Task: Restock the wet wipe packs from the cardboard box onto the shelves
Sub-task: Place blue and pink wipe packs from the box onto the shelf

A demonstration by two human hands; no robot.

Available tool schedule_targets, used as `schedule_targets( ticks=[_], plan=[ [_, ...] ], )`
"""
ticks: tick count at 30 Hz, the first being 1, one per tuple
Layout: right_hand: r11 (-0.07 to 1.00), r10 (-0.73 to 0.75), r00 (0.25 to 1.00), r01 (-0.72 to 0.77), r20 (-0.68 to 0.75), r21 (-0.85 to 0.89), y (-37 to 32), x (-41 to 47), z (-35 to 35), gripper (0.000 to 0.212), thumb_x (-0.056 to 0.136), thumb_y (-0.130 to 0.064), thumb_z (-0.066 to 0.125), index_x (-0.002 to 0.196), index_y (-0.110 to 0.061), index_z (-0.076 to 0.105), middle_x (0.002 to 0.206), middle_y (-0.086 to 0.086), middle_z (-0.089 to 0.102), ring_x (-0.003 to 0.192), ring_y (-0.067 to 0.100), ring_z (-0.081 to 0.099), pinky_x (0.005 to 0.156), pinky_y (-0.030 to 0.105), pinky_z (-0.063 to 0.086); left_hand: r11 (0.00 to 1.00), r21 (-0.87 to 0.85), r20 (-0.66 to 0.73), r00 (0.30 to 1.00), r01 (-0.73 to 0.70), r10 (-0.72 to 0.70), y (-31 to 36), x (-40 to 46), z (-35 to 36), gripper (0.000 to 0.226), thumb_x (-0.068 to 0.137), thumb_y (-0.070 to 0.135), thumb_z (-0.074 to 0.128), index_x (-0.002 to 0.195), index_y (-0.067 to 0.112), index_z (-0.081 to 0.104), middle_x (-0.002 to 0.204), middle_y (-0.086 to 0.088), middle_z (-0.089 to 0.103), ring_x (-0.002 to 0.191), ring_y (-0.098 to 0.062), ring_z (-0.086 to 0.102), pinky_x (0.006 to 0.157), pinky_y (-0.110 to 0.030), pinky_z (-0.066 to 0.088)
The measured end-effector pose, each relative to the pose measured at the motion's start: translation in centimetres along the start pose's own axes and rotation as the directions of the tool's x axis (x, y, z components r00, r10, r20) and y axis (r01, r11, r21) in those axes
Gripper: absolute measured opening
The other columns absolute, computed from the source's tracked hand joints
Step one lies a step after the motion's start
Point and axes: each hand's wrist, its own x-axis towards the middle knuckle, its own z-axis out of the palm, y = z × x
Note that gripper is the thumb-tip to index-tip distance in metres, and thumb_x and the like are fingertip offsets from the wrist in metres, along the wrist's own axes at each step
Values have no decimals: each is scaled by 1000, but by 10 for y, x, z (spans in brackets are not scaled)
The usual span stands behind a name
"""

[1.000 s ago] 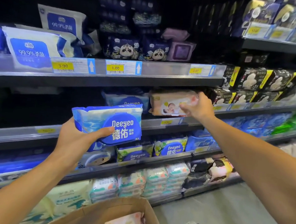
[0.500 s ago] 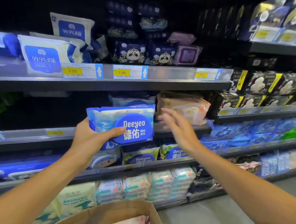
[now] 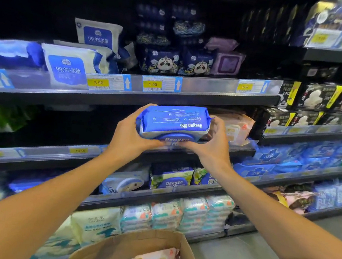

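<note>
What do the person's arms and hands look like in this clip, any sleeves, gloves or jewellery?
Both forearms are bare as far as the frame shows, with no sleeve in view. The left hand and right hand wear no gloves, and no watch, bracelet or ring shows. There are no markings on them.

Store aisle with grey metal shelving point(image 3: 190, 101) in several tiers, running from 9 o'clock toward 3 o'clock. Clear price-strip rails front each tier; yellow price tags point(image 3: 152, 84) with blue arrow labels sit on the upper rail. The recess above the top tier, at 12 o'clock, is dark and unlit. Light falls on the shelf fronts. Grey smooth floor point(image 3: 243, 257) shows at 5 o'clock, beneath the lowest tier.
</note>
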Motion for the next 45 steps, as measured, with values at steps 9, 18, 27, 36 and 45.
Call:
schedule_targets(
  ticks=[9,18,27,36,45],
  plan=[
    [996,55,998,-57,-26,-62,22,32,16,49,78,3,80,113,-19,54,117,3,64,110,13,64,97,34,54,915,212,-261,922,343,-286,-44,24,26,59,73,36,86,121,11,61,112,-4,62,98,-21,61,83,-34,51],
    [946,122,992,-120,-13,-301,26,46,18,48,78,2,79,108,-22,51,117,3,56,100,18,62,82,33,59,888,198,-273,893,415,-357,-38,31,39,50,72,25,88,104,12,52,103,-5,62,91,-23,61,78,-35,54],
    [837,-130,985,171,115,-520,36,35,-14,33,89,-14,69,119,-23,56,122,-3,52,106,14,55,89,35,53,834,391,-190,921,390,-341,-37,30,46,60,77,37,83,115,12,44,115,-13,58,104,-38,60,82,-51,54],
    [568,-161,980,188,115,-801,48,51,-76,57,98,-29,55,151,-24,33,161,8,17,144,41,16,116,57,25,565,795,135,972,-221,191,-32,-3,75,73,84,36,67,149,20,39,157,-12,26,145,-43,16,120,-57,15],
    [430,22,974,195,226,-882,63,59,-76,57,98,-54,34,149,-30,28,156,11,26,144,50,9,113,65,23,446,871,237,972,-206,-13,-22,11,91,69,98,55,39,158,33,12,163,-9,12,146,-42,12,121,-57,4]
  ],
)
